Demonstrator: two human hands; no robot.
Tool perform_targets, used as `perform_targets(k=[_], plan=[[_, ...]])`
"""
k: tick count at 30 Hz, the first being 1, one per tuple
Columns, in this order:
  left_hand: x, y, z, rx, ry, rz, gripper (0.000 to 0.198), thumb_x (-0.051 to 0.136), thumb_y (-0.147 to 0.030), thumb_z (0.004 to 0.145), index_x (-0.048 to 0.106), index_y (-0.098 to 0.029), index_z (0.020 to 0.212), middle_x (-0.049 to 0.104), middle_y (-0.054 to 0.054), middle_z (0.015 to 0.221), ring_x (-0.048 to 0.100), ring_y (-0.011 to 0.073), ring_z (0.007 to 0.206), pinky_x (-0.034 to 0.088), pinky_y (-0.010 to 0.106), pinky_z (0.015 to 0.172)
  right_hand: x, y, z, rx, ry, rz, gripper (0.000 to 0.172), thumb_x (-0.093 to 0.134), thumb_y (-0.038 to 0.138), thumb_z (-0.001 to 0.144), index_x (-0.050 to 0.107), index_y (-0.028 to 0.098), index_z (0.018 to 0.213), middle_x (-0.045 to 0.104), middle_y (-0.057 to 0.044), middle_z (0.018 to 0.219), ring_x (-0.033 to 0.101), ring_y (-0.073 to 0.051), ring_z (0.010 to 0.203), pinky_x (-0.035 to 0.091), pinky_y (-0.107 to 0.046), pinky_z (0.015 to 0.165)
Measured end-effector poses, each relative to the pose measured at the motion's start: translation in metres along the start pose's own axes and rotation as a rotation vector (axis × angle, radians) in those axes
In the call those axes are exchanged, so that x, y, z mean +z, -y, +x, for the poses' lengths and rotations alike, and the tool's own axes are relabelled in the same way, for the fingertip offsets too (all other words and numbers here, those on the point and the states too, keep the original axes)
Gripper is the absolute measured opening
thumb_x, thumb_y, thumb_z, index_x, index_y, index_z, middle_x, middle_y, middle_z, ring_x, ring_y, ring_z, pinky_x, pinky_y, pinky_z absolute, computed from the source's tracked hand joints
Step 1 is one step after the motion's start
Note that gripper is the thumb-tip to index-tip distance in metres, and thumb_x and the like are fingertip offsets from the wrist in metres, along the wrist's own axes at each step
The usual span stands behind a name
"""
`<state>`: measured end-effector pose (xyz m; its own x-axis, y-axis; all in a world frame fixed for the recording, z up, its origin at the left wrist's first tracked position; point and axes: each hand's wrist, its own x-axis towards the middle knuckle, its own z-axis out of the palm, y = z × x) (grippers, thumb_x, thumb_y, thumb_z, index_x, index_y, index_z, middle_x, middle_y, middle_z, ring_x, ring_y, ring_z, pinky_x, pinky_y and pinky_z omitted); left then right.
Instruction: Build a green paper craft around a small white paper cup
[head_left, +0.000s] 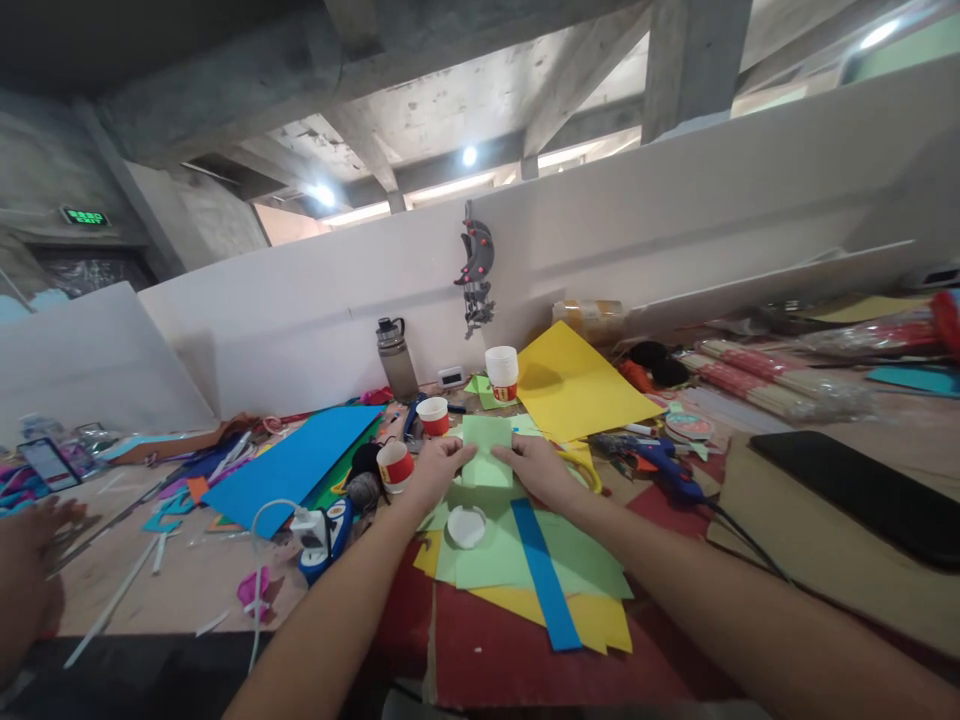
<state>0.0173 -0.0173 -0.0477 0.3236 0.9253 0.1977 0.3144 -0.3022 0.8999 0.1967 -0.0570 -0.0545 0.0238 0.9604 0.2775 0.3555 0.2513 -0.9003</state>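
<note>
A small light-green piece of paper (487,452) is held up between my two hands. My left hand (441,468) pinches its left edge, thumb on the near face. On the right edge, my right hand (541,468) grips it the same way. Beneath lie light-green sheets (495,565) over yellow paper (600,622). A blue paper strip (546,575) rests slantwise on them, and a white round paper piece (466,527) sits to its left. Yellow-handled scissors (585,468) lie partly hidden behind my right hand.
Paper cups (394,466) stand left of my hands, with a cup stack (502,374) behind. A blue sheet (296,465), power strip (326,540) and bottle (396,358) are left. Yellow card (585,385), a glue gun (667,468) and a black phone-like slab (862,495) lie right. Another person's hand (30,570) is far left.
</note>
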Motion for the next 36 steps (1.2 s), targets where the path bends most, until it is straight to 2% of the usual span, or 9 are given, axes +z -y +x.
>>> perform_targets(k=[5,9,12,15,17,20,25,32,36], plan=[[0.005,0.001,-0.002,-0.012,-0.048,-0.048,0.053,0.062,-0.066,0.065,0.051,-0.015,0.055,0.043,-0.005,0.047,0.032,0.0071,0.045,0.022,0.023,0.046,-0.003,0.0,0.001,-0.012,0.024,-0.017,0.032,0.053,0.047,0.076,0.054,0.019,0.06,0.051,0.003,0.049,0.047,-0.014,0.05,0.035,-0.024,0.048],[0.001,-0.008,-0.004,-0.077,-0.002,-0.095,0.059,0.045,-0.071,0.074,0.057,-0.015,0.064,0.051,-0.001,0.053,0.041,0.0099,0.047,0.028,0.023,0.047,-0.013,0.0,0.005,-0.012,0.008,-0.057,0.031,0.053,0.045,0.076,0.054,0.019,0.059,0.054,0.002,0.052,0.049,-0.015,0.055,0.034,-0.025,0.052],[-0.019,-0.025,-0.011,0.005,0.241,0.167,0.047,0.064,-0.058,0.068,0.066,-0.016,0.089,0.065,0.004,0.079,0.056,0.0142,0.068,0.039,0.024,0.06,-0.022,-0.001,0.009,-0.013,-0.004,-0.099,0.026,0.055,0.042,0.075,0.053,0.02,0.061,0.055,0.002,0.055,0.049,-0.015,0.056,0.033,-0.025,0.053],[-0.039,-0.04,-0.021,0.053,0.568,0.44,0.059,0.079,-0.046,0.054,0.065,-0.022,0.107,0.066,0.005,0.097,0.058,0.017,0.079,0.042,0.025,0.069,-0.029,-0.004,0.012,-0.004,-0.02,-0.164,0.025,0.059,0.039,0.073,0.046,0.021,0.06,0.05,0.004,0.053,0.046,-0.014,0.054,0.029,-0.025,0.051],[-0.044,-0.042,-0.026,0.087,0.672,0.537,0.072,0.084,-0.041,0.048,0.062,-0.025,0.115,0.064,0.005,0.101,0.057,0.0181,0.081,0.042,0.026,0.071,-0.03,-0.006,0.013,0.009,-0.021,-0.212,0.028,0.061,0.039,0.072,0.041,0.022,0.059,0.047,0.005,0.052,0.043,-0.013,0.052,0.028,-0.025,0.051],[-0.042,-0.038,-0.03,0.131,0.766,0.611,0.069,0.083,-0.039,0.049,0.062,-0.027,0.114,0.062,0.004,0.103,0.057,0.0195,0.085,0.041,0.026,0.071,-0.028,-0.009,0.014,0.025,0.004,-0.274,0.031,0.062,0.037,0.072,0.038,0.022,0.058,0.045,0.005,0.051,0.043,-0.013,0.052,0.027,-0.025,0.051],[-0.041,-0.035,-0.029,0.153,0.631,0.611,0.051,0.079,-0.036,0.054,0.065,-0.023,0.101,0.063,0.003,0.094,0.057,0.0195,0.08,0.041,0.026,0.067,-0.024,-0.013,0.012,0.031,0.055,-0.34,0.028,0.062,0.035,0.074,0.041,0.022,0.061,0.051,0.003,0.055,0.047,-0.014,0.055,0.028,-0.025,0.051],[-0.051,-0.037,-0.025,0.171,0.293,0.447,0.05,0.067,-0.021,0.063,0.059,-0.021,0.112,0.064,0.007,0.105,0.06,0.018,0.078,0.045,0.027,0.069,-0.017,-0.008,0.0,0.036,0.217,-0.346,0.018,0.058,0.038,0.079,0.052,0.021,0.078,0.058,0.002,0.057,0.052,-0.016,0.055,0.029,-0.026,0.05],[-0.045,-0.034,-0.021,0.121,0.26,0.314,0.052,0.072,-0.03,0.065,0.056,-0.019,0.113,0.062,0.009,0.109,0.06,0.0184,0.084,0.047,0.028,0.071,-0.016,0.001,-0.005,0.033,0.269,-0.354,0.014,0.053,0.035,0.082,0.053,0.02,0.082,0.058,0.003,0.055,0.049,-0.014,0.049,0.028,-0.026,0.048]])
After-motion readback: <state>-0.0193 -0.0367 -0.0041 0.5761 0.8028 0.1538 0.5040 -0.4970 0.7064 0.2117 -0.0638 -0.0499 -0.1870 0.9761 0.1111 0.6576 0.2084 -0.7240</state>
